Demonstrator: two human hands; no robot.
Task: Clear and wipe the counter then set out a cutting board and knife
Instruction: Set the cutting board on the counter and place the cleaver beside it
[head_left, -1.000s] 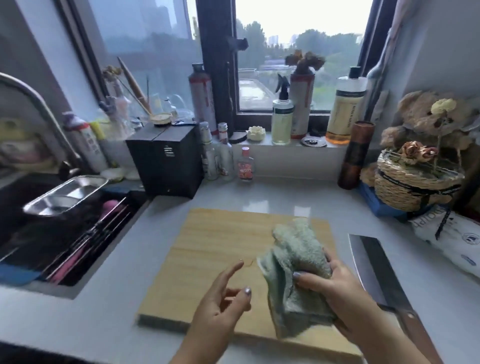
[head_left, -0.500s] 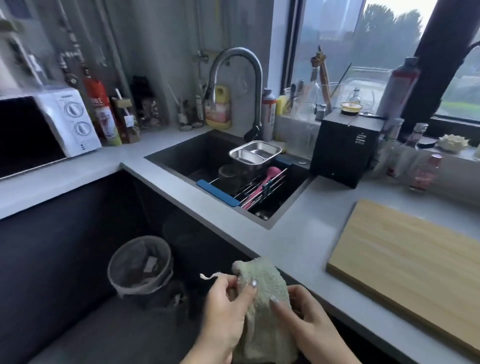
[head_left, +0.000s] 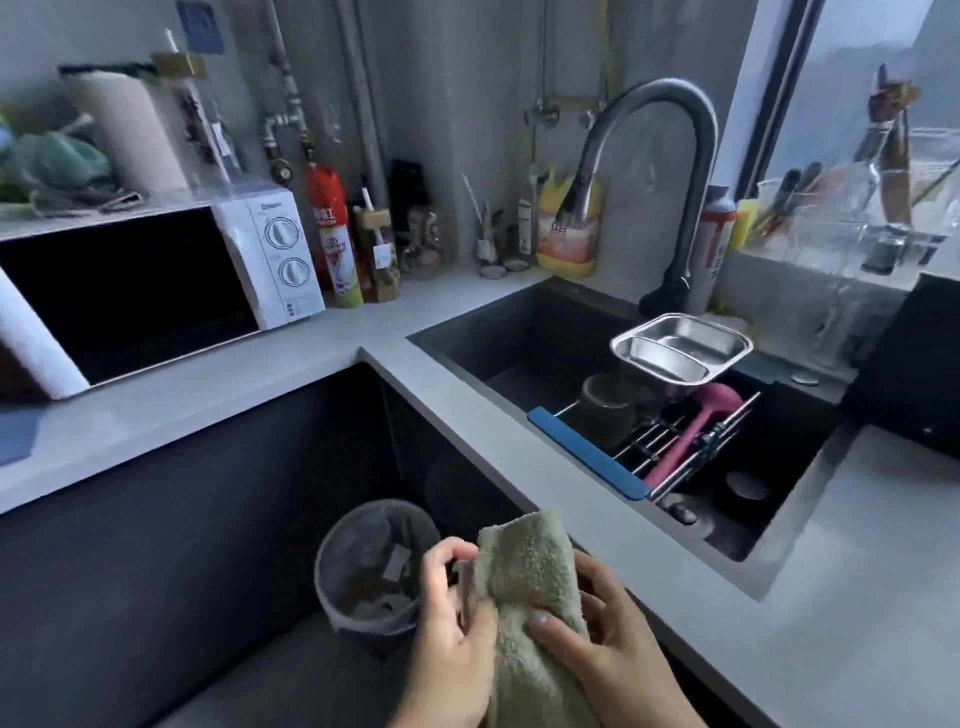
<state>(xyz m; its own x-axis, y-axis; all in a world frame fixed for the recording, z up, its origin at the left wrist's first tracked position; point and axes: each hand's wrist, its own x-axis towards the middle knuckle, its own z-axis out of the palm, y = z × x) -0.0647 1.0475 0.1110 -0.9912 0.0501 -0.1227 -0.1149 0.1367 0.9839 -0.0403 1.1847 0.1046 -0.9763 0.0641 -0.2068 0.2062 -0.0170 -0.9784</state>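
A pale green cloth (head_left: 524, 577) hangs bunched between both my hands, low in the view and just in front of the grey counter (head_left: 467, 410). My left hand (head_left: 452, 629) pinches its left edge. My right hand (head_left: 608, 654) grips its right side with the thumb across the front. The cloth is held above the floor, beside a lined bin (head_left: 371, 566). The cutting board and the knife are out of view.
A dark sink (head_left: 530, 343) holds a steel tray (head_left: 680, 345), a roll-up rack (head_left: 670, 447) with a pink utensil and a curved tap (head_left: 649, 171). A microwave (head_left: 156, 291) stands at the left. Bottles line the back wall. A black box (head_left: 914, 374) sits at the right.
My view has swung left, away from the cutting board and knife, to the sink corner. My left hand has taken hold of the cloth, now held over the bin area.
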